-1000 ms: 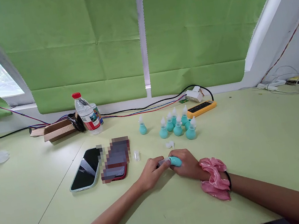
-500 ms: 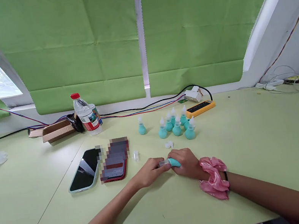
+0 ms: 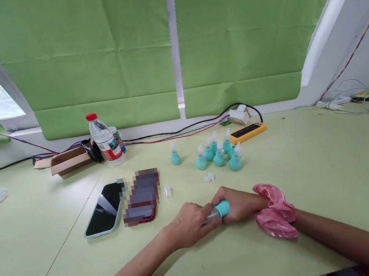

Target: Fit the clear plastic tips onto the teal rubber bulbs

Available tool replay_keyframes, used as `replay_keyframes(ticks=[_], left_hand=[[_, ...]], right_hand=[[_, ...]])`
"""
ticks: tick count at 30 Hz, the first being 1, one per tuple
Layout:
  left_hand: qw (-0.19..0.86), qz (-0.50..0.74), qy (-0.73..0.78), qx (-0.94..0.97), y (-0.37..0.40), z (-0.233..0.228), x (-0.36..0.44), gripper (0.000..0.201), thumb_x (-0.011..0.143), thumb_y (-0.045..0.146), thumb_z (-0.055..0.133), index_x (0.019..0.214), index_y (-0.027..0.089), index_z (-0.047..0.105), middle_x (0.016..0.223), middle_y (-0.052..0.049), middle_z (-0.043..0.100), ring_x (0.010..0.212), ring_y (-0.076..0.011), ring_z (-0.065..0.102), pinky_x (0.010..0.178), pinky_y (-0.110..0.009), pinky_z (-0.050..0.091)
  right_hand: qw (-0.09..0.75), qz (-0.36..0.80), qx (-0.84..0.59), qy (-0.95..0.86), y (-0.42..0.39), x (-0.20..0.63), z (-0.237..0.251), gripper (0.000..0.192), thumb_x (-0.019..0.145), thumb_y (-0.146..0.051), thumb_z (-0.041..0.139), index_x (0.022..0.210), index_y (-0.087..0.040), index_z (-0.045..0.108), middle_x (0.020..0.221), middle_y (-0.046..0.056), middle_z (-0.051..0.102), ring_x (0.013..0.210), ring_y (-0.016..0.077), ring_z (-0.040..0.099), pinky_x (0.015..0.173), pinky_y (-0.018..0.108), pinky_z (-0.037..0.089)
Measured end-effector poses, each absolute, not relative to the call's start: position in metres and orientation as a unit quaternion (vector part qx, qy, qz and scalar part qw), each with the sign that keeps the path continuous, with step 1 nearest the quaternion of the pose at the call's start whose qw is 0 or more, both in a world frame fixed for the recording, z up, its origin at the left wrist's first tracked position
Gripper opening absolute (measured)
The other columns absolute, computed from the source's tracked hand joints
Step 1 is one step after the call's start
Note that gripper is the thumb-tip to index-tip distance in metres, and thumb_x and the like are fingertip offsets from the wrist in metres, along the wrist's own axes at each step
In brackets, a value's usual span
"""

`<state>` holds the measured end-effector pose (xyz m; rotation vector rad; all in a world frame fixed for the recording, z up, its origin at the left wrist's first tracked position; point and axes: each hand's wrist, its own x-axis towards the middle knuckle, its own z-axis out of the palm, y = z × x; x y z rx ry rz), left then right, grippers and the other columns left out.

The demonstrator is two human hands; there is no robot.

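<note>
Both hands meet above the table's near middle, around one teal rubber bulb [image 3: 223, 208] with a clear plastic tube [image 3: 213, 215] at its left end, like a bulb nasal aspirator. My left hand [image 3: 189, 225] has its fingers closed on the clear tube. On the other side, my right hand [image 3: 238, 202] grips the bulb, with its palm side hidden. A pink scrunchie [image 3: 275, 212] circles the right wrist. Beyond the hands, several teal nasal aspirators [image 3: 219, 158] with clear pointed tips stand upright in a group, and a single aspirator [image 3: 175, 157] stands apart to their left.
Small white pieces [image 3: 209, 178] and a clear plastic piece [image 3: 168, 191] lie just past my hands. Two phones, one dark with a pale case [image 3: 104, 210] and one red-cased [image 3: 142, 197], are on the left. Behind are a water bottle [image 3: 106, 142], cardboard box [image 3: 70, 161] and yellow power strip [image 3: 248, 132].
Both hands have come slightly nearer to me and to the right with the bulb and tube. The right hand has turned, so more of the bulb's rounded end shows.
</note>
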<state>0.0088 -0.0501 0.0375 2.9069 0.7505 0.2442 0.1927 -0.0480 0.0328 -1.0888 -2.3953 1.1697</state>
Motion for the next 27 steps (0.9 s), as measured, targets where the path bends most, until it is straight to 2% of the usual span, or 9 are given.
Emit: replay_keyframes(ticks=[4, 11, 16, 21, 24, 27], left_hand=[[-0.001, 0.054, 0.196, 0.979, -0.057, 0.04, 0.011, 0.037, 0.086, 0.041, 0.021, 0.081, 0.014, 0.046, 0.057, -0.004, 0.056, 0.047, -0.016, 0.051, 0.044, -0.025, 0.024], [-0.045, 0.043, 0.181, 0.982, -0.059, 0.04, 0.013, 0.041, 0.086, 0.041, 0.016, 0.091, 0.01, 0.043, 0.055, -0.007, 0.057, 0.045, -0.0178, 0.052, 0.041, -0.025, 0.029], [-0.065, 0.056, 0.174, 0.981, -0.058, 0.038, 0.014, 0.043, 0.085, 0.044, 0.019, 0.08, 0.012, 0.046, 0.051, -0.006, 0.055, 0.042, -0.0166, 0.051, 0.04, -0.023, 0.028], [-0.083, 0.091, 0.164, 0.979, -0.055, 0.033, 0.014, 0.041, 0.084, 0.045, 0.024, 0.076, 0.013, 0.047, 0.051, -0.004, 0.054, 0.041, -0.015, 0.05, 0.039, -0.023, 0.026], [-0.069, 0.165, 0.141, 0.974, -0.05, 0.027, 0.012, 0.041, 0.083, 0.048, 0.028, 0.071, 0.013, 0.048, 0.054, -0.004, 0.054, 0.044, -0.014, 0.049, 0.04, -0.023, 0.027], [0.005, 0.275, 0.186, 0.943, -0.043, 0.025, 0.007, 0.037, 0.081, 0.047, 0.033, 0.07, 0.014, 0.048, 0.054, -0.002, 0.052, 0.047, -0.0114, 0.046, 0.044, -0.022, 0.03]], right_hand=[[0.053, 0.471, -0.368, -0.8, -0.048, 0.195, 0.037, 0.013, 0.055, -0.022, 0.061, 0.062, -0.013, 0.058, 0.052, -0.006, 0.045, 0.048, 0.0051, 0.038, 0.041, 0.015, 0.029], [-0.024, 0.572, -0.375, -0.729, -0.048, 0.193, 0.041, 0.019, 0.057, -0.026, 0.063, 0.073, -0.016, 0.059, 0.049, -0.008, 0.043, 0.038, 0.0035, 0.036, 0.033, 0.014, 0.026], [-0.001, 0.599, -0.351, -0.72, -0.048, 0.194, 0.047, 0.026, 0.054, -0.024, 0.068, 0.076, -0.018, 0.056, 0.055, -0.007, 0.047, 0.041, 0.0041, 0.04, 0.033, 0.013, 0.03], [0.013, 0.7, -0.322, -0.637, -0.046, 0.196, 0.045, 0.023, 0.063, -0.03, 0.063, 0.081, -0.016, 0.056, 0.056, -0.005, 0.051, 0.039, 0.0044, 0.041, 0.033, 0.014, 0.029], [0.061, 0.742, -0.303, -0.595, -0.044, 0.195, 0.041, 0.026, 0.07, -0.034, 0.057, 0.088, -0.016, 0.054, 0.054, -0.004, 0.053, 0.039, 0.0055, 0.044, 0.033, 0.015, 0.029], [0.11, 0.77, -0.27, -0.568, -0.044, 0.191, 0.033, 0.03, 0.072, -0.037, 0.054, 0.093, -0.016, 0.049, 0.056, -0.003, 0.054, 0.038, 0.007, 0.046, 0.033, 0.016, 0.031]])
